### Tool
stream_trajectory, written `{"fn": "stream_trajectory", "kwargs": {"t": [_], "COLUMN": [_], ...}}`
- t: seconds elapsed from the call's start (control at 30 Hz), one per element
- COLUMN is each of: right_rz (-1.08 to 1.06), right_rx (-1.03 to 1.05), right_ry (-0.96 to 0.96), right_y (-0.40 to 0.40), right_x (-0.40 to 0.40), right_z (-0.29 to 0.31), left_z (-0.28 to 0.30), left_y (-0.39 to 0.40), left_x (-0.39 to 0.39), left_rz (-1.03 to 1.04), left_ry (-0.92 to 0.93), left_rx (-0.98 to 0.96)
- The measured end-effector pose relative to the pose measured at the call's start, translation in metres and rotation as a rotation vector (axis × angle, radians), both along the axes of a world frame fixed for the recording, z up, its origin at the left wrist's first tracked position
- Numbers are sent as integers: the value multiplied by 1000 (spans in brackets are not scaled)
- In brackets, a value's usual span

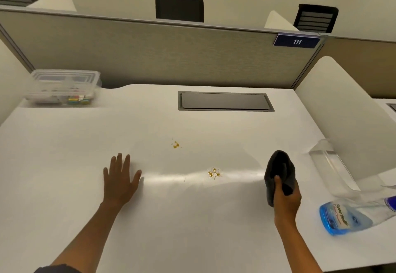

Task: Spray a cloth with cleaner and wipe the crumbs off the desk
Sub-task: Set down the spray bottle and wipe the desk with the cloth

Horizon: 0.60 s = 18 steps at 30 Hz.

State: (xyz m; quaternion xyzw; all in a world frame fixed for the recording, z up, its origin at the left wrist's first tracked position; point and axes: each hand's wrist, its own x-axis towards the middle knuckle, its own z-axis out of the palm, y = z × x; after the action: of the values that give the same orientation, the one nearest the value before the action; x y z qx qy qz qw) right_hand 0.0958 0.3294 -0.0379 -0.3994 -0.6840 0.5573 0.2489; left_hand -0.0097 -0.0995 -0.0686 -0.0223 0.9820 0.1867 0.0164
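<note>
A dark grey cloth (278, 170) is bunched in my right hand (287, 197), held just above the white desk (192, 219) on its right side. Two small patches of yellow-brown crumbs lie on the desk: one near the middle (176, 144), the other (213, 173) left of the cloth. My left hand (120, 178) rests flat on the desk with fingers spread, holding nothing. A clear spray bottle of blue cleaner (351, 217) stands at the desk's right edge, right of my right hand.
A clear plastic box (64, 86) with small items sits at the back left corner. A grey cable hatch (225, 101) is set into the desk at the back. A clear bracket (330, 165) and white divider (347, 112) border the right side; a partition (150, 54) closes the back.
</note>
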Motion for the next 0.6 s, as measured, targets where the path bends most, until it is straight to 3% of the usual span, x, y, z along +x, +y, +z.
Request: {"fn": "stream_trajectory", "kwargs": {"t": [0.17,0.27,0.37,0.6], "right_rz": [241,364,362,311], "right_rx": [575,761,800,765], "right_ry": [-186,-522,-651,-659], "right_y": [-1,-17,-30,-53], "right_x": [10,14,9,-19], "right_z": [-34,-51,-56,-57], "left_z": [-18,-26,-31,-35], "left_y": [-20,-35,-42,-41], "left_x": [-3,-4,-4,-3], "left_rz": [47,47,9,7], "left_ry": [-68,-82,-62,-30], "left_rx": [-62,-95,-126,-121]}}
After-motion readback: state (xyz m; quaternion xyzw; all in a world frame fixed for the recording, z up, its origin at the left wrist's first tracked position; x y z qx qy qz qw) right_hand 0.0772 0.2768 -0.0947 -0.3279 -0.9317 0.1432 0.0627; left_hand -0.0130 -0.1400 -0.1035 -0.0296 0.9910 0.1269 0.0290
